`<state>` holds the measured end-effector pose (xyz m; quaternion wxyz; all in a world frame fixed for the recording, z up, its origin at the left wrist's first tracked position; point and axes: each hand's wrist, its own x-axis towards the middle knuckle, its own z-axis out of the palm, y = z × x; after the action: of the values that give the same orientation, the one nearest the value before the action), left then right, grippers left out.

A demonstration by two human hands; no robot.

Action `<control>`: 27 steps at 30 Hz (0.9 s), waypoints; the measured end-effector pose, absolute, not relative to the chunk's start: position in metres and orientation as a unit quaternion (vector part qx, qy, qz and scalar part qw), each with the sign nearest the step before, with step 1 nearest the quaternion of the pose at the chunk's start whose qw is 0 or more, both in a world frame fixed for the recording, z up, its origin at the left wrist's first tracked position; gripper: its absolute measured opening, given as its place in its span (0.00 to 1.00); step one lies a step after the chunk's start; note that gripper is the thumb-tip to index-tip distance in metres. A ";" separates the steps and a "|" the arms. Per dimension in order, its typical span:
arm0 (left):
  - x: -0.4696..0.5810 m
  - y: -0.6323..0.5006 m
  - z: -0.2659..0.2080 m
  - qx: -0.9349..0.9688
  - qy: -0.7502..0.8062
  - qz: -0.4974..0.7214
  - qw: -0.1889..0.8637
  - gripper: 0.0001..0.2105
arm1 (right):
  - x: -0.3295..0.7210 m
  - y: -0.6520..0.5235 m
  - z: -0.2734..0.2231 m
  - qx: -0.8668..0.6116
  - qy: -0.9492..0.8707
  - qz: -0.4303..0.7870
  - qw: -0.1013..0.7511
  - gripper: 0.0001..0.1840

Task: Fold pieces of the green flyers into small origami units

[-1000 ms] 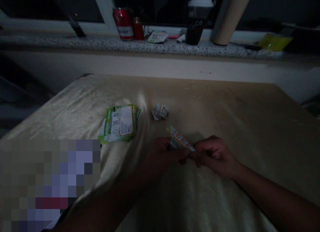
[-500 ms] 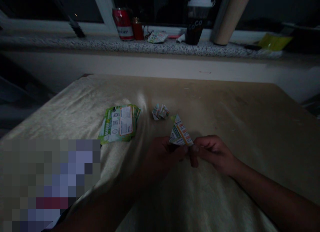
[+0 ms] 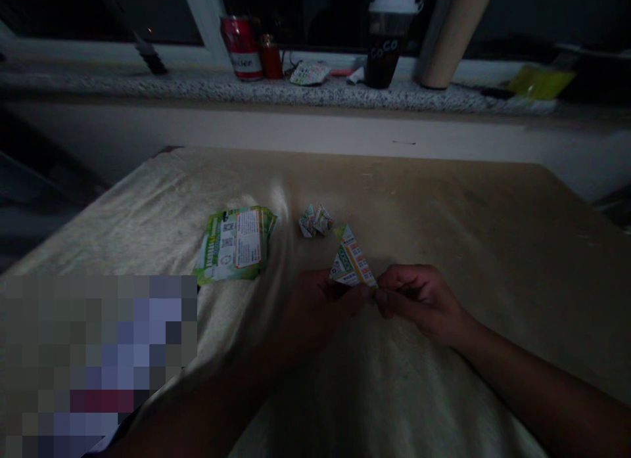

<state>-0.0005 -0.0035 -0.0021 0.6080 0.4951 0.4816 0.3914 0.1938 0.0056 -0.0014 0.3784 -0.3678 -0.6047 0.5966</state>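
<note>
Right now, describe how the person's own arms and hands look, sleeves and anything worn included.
The left hand and right hand are ungloved, with five-fingered human shape; no ring can be made out. The right forearm is bare, with no sleeve, watch or cable showing. The left forearm also looks bare, though deep shadow hides detail.

Looking like somebody's home: a wide table with a creased beige covering [image 3: 444, 202] is running its far edge along a plain white wall [image 3: 296, 126]. Above that edge, a red-and-white metal drinks can [image 3: 242, 47] and a black, white-lidded CoCo cup [image 3: 383, 57] are just sitting on a speckled grey stone windowsill [image 3: 197, 87].
</note>
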 end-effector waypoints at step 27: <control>-0.014 0.003 -0.006 0.605 0.444 0.269 0.604 0.12 | 0.198 0.013 -0.009 -0.352 -0.607 0.628 0.337 0.12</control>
<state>-0.0136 0.0031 -0.0059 0.6037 0.6051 0.4439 0.2691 0.1976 0.0128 -0.0087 0.3371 -0.3518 -0.6068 0.6280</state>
